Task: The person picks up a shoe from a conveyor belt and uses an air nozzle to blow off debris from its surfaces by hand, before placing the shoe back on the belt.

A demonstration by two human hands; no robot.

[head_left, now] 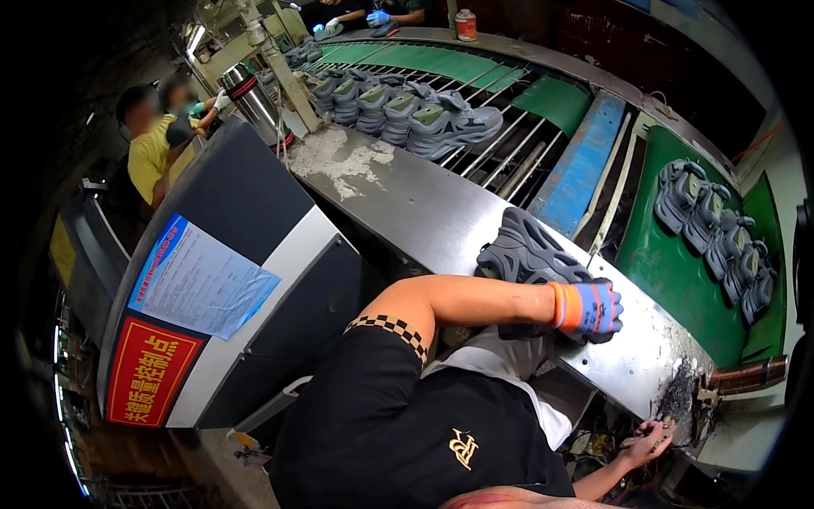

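Observation:
My left hand (589,309), in a purple and orange glove, is closed over the near end of a grey chunky-soled sneaker (534,248). The sneaker lies on the metal edge of the conveyor, and my forearm crosses in front of part of it. Its underside and my fingertips are partly hidden. My bare right hand (651,442) is low at the right, beside a blackened, stained corner (678,399) of the metal ledge. Its fingers are curled together; what they hold, if anything, is too small to make out.
A row of grey sneakers (454,127) stands on the roller conveyor (509,170); several more (716,225) sit on a green belt (649,216) at right. A steel flask (254,102) stands at the left. A copper-coloured pipe (750,376) juts near my right hand. Other people work farther back.

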